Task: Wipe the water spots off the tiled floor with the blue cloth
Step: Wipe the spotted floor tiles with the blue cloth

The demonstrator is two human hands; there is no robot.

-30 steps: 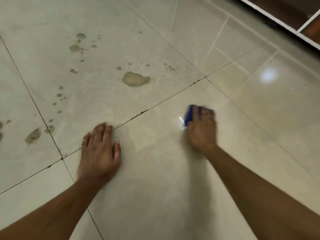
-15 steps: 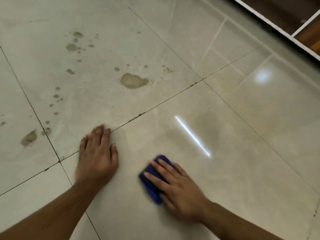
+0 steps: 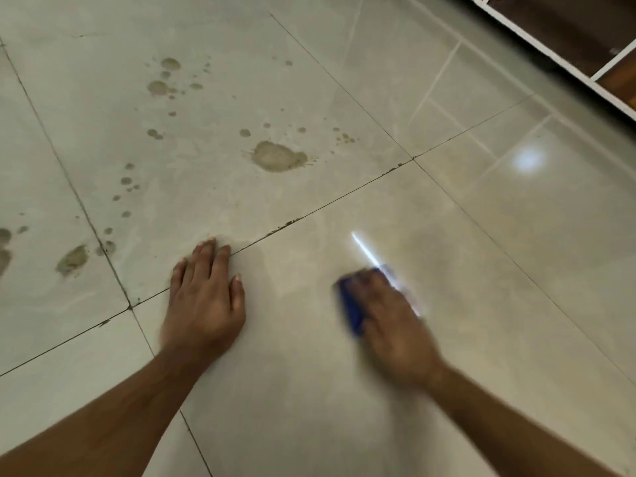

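Note:
My right hand [image 3: 392,321] presses the blue cloth [image 3: 351,309] flat on the near beige tile [image 3: 309,390]; both are blurred by motion and only the cloth's left edge shows under my fingers. My left hand [image 3: 206,297] rests flat on the floor, fingers together, holding nothing, fingertips at the grout line. A large brownish water spot [image 3: 278,156] lies on the tile beyond that line. Several small spots [image 3: 161,86] scatter further left and back. Another smear [image 3: 72,259] sits at the left.
Dark grout lines [image 3: 327,208] divide the glossy tiles. A white-framed wooden unit [image 3: 568,43] stands at the top right corner. A round light reflection [image 3: 526,161] and a bright streak [image 3: 364,249] shine on the right tiles.
My right hand swept the cloth from far right down toward me, and now it has moved back to the right and slightly away. My left hand stayed planted.

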